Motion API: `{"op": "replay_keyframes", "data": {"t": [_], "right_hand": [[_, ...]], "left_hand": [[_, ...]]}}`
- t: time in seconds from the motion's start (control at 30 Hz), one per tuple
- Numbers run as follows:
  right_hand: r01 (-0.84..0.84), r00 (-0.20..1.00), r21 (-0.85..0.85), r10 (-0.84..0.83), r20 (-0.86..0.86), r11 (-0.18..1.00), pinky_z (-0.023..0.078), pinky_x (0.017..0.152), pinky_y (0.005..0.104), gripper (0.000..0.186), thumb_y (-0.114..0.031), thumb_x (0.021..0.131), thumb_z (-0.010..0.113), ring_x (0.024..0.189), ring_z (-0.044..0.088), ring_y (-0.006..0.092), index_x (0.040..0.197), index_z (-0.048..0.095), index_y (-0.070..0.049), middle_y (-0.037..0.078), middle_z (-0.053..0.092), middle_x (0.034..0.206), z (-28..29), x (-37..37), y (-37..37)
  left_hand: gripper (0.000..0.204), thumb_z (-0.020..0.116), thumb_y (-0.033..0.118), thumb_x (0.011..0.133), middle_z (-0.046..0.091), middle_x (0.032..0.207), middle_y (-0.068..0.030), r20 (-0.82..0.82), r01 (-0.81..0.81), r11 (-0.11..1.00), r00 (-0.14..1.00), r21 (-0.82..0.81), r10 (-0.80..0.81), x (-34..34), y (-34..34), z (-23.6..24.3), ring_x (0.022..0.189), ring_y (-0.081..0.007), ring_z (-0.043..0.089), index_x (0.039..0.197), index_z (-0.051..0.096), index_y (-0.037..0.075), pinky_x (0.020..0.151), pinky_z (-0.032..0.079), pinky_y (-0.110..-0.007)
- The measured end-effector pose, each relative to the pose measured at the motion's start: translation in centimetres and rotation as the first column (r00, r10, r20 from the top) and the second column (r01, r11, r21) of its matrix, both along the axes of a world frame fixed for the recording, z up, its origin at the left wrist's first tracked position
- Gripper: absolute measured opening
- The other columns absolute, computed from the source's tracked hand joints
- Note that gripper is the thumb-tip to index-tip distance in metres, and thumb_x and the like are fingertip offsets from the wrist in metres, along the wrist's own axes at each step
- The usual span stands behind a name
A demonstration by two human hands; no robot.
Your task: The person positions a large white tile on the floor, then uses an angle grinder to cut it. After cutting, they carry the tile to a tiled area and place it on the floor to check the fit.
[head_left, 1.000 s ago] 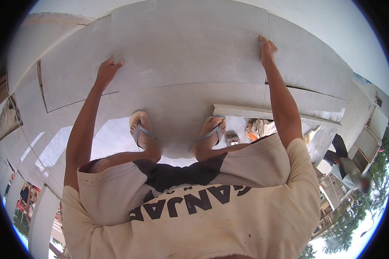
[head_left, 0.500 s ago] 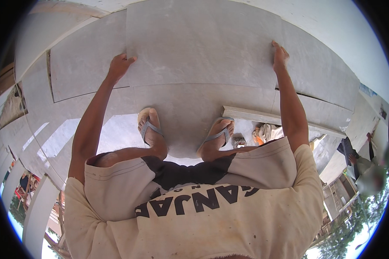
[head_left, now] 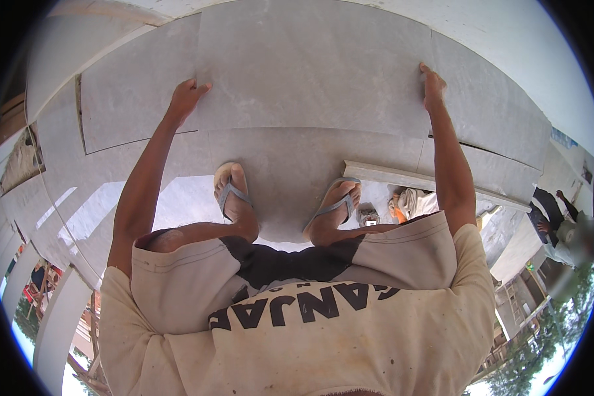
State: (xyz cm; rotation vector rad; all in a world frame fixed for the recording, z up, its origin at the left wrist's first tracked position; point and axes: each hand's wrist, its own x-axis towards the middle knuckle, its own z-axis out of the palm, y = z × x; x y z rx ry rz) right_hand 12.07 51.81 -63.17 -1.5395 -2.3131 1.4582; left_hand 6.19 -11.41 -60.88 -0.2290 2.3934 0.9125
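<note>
A large grey tile (head_left: 313, 66) lies in front of my feet, its long near edge running across the view. My left hand (head_left: 188, 98) is at its left edge, the thumb over the tile's face and the other fingers curled at the seam. At the opposite edge is my right hand (head_left: 433, 87), one digit pointing forward and the rest bent out of sight. Both arms reach forward with the hands wide apart. Grey tiles border it on the left (head_left: 138, 82) and on the right (head_left: 485, 99), with thin dark gaps along their near edges.
A long narrow grey strip (head_left: 389, 173) lies by my right foot. Behind it are a small metal-and-dark object (head_left: 368, 216) and a bundled cloth (head_left: 416, 203). A thin cord (head_left: 53, 198) runs down the left side. Another person (head_left: 561, 228) is at the far right.
Both hands keep their places at the tile's edges. The view has shifted slightly. The person at the far right has changed posture a little.
</note>
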Motion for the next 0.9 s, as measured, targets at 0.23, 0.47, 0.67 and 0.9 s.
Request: {"op": "replay_keyframes", "data": {"t": [0.23, 0.47, 0.67, 0.9], "right_hand": [[0.010, 0.999, 0.072, -0.008, -0.033, 0.997, 0.046, 0.098, 0.0417, 0.050, -0.040, 0.082, 0.080, 0.104, 0.063, 0.0290, 0.105, 0.075, 0.004, 0.018, 0.071, 0.106, -0.3, 0.0, 0.5], [-0.014, 1.000, 0.081, 0.012, 0.018, 0.997, 0.047, 0.094, 0.0404, 0.049, -0.041, 0.081, 0.080, 0.101, 0.064, 0.0278, 0.103, 0.075, 0.003, 0.017, 0.072, 0.102, -1.7, -0.4, 0.8], [-0.010, 1.000, 0.091, 0.008, 0.014, 0.996, 0.048, 0.092, 0.0408, 0.047, -0.041, 0.081, 0.080, 0.098, 0.065, 0.0276, 0.100, 0.077, 0.002, 0.016, 0.072, 0.096, -2.5, -0.2, 1.0], [-0.016, 1.000, 0.158, 0.015, 0.005, 0.987, 0.048, 0.089, 0.0422, 0.049, -0.044, 0.081, 0.078, 0.095, 0.065, 0.0289, 0.097, 0.077, 0.002, 0.018, 0.072, 0.094, -3.3, 0.1, 1.0]], "left_hand": [[0.045, 0.074, 0.036, 0.091, 0.039, 0.069, 0.0022, -0.031, 0.007, 1.000, 0.999, 0.000, -0.007, -0.1, 0.8, 0.2, 0.064, -0.0103, 0.037, 0.072, 0.043, 0.010, 0.056, 0.035, -0.034], [0.046, 0.072, 0.038, 0.092, 0.040, 0.069, 0.0003, 0.000, -0.010, 0.996, 1.000, -0.090, 0.011, -0.1, 1.5, 0.5, 0.065, -0.0121, 0.038, 0.071, 0.044, 0.008, 0.058, 0.035, -0.037], [0.047, 0.073, 0.038, 0.091, 0.042, 0.068, -0.0028, -0.015, 0.046, 0.995, 0.999, -0.093, -0.047, -0.3, 1.1, -0.3, 0.065, -0.0146, 0.039, 0.071, 0.046, 0.006, 0.060, 0.037, -0.039], [0.046, 0.073, 0.039, 0.092, 0.041, 0.069, -0.0017, -0.008, 0.099, 0.984, 0.995, -0.147, -0.101, -0.3, 0.9, -0.5, 0.066, -0.0142, 0.039, 0.073, 0.049, 0.004, 0.062, 0.037, -0.038]]}}
